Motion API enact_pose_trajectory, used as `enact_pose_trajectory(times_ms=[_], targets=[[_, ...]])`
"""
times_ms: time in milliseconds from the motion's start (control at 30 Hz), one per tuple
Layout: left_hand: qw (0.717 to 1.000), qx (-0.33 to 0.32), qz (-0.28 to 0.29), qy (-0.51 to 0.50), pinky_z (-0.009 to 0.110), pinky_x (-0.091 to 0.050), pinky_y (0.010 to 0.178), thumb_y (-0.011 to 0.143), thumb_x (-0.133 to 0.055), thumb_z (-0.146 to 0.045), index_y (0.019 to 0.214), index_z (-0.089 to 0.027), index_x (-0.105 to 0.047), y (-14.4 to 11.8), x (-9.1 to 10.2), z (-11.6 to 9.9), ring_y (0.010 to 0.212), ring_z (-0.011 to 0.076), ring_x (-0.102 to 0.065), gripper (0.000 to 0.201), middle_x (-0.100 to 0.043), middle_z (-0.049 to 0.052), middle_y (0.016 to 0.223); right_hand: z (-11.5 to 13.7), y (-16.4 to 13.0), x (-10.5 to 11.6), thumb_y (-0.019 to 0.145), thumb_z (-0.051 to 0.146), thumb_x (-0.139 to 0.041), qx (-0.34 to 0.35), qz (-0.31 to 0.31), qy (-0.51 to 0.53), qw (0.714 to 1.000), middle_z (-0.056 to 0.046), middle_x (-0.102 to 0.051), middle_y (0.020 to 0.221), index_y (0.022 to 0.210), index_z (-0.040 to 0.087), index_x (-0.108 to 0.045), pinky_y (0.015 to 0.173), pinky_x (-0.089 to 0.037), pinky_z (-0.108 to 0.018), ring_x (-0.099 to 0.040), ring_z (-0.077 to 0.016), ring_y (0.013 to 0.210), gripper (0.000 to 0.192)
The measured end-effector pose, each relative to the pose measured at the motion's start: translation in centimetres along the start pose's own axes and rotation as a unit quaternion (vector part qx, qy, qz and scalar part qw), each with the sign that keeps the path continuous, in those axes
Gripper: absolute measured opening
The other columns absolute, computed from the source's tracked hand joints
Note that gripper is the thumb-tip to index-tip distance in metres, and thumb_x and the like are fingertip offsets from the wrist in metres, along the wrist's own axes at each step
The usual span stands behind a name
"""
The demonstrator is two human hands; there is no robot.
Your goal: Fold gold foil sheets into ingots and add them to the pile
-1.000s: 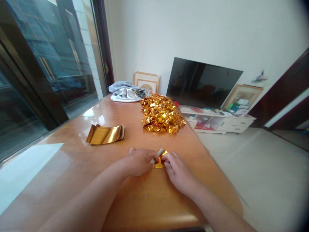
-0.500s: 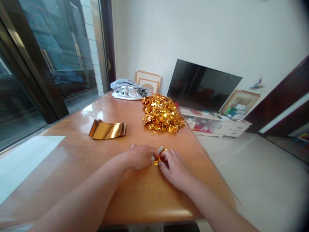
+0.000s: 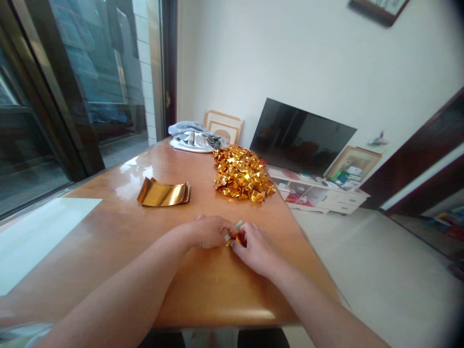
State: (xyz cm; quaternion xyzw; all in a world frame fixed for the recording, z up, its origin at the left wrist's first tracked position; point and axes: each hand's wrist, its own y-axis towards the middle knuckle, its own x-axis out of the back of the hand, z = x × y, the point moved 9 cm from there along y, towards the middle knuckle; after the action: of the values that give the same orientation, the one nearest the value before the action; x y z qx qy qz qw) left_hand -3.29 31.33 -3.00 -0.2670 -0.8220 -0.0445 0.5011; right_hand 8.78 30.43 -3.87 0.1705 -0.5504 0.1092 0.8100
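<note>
Near the front of the wooden table, a small folded piece of gold foil paper (image 3: 238, 238) with pale strips showing is pinched between both hands. My left hand (image 3: 209, 233) closes on its left side, fingertips at the fold. From the right, my right hand (image 3: 255, 246) presses thumb and fingers on the same piece. Much of the paper is hidden by the fingers. A stack of flat gold foil sheets (image 3: 165, 194), slightly curled, lies beyond my left hand. Farther off, a heap of folded gold foil pieces (image 3: 242, 174) covers the table's right side.
The shiny wooden table (image 3: 123, 237) runs away from me. A pale sheet (image 3: 39, 232) lies at its left, and a bundle of light cloth (image 3: 192, 137) sits at the far end. Beyond the right edge stand a television (image 3: 300, 137) and a white cabinet (image 3: 326, 195).
The whole view has shifted a little. Both hands stay on the small foil piece; my right fingers have closed in nearer to my left ones, covering more of it.
</note>
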Motion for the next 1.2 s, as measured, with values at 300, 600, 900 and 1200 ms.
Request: enact_pose_trajectory(times_ms=[300,600,900,1200], targets=[[1.000,-0.007,0.000,-0.009,0.034,-0.043,0.087,0.076,-0.061,-0.026,0.104,-0.037,-0.075,0.0,-0.2,0.2,0.091,0.0227,-0.067,0.033,-0.076,-0.004,0.097,0.5,-0.1,0.2,0.079,0.047,-0.070,-0.032,-0.025,-0.009,0.999,-0.007,-0.062,0.095,0.092,0.022,-0.058,0.074,-0.036,-0.031,-0.055,-0.0235,0.090,0.031],[1.000,0.007,-0.011,-0.025,0.042,-0.039,0.098,0.080,-0.056,-0.028,0.098,-0.036,-0.075,0.3,-0.3,0.3,0.099,0.0239,-0.066,0.027,-0.076,-0.006,0.097,0.0,-0.2,0.4,0.077,0.050,-0.073,-0.032,-0.016,0.031,0.999,-0.004,-0.062,0.089,0.088,0.022,-0.058,0.071,-0.037,-0.029,-0.055,-0.0210,0.086,0.034],[0.999,0.007,-0.031,-0.009,0.034,-0.042,0.086,0.075,-0.058,-0.026,0.103,-0.033,-0.074,-0.4,0.3,-0.2,0.083,0.0215,-0.066,0.033,-0.074,-0.003,0.086,-3.1,0.2,-0.3,0.079,0.027,-0.071,-0.042,-0.003,0.100,0.994,0.000,-0.062,0.087,0.088,0.021,-0.056,0.061,-0.033,-0.023,-0.053,-0.0135,0.074,0.019],[0.999,0.018,-0.045,-0.019,0.031,-0.041,0.081,0.074,-0.058,-0.026,0.101,-0.033,-0.073,-0.3,0.2,0.0,0.081,0.0218,-0.066,0.032,-0.073,-0.003,0.084,-6.6,-0.3,-0.3,0.077,0.019,-0.067,-0.115,0.039,0.143,0.982,0.002,-0.062,0.078,0.089,0.020,-0.059,0.057,-0.031,-0.021,-0.052,-0.0121,0.067,0.014]])
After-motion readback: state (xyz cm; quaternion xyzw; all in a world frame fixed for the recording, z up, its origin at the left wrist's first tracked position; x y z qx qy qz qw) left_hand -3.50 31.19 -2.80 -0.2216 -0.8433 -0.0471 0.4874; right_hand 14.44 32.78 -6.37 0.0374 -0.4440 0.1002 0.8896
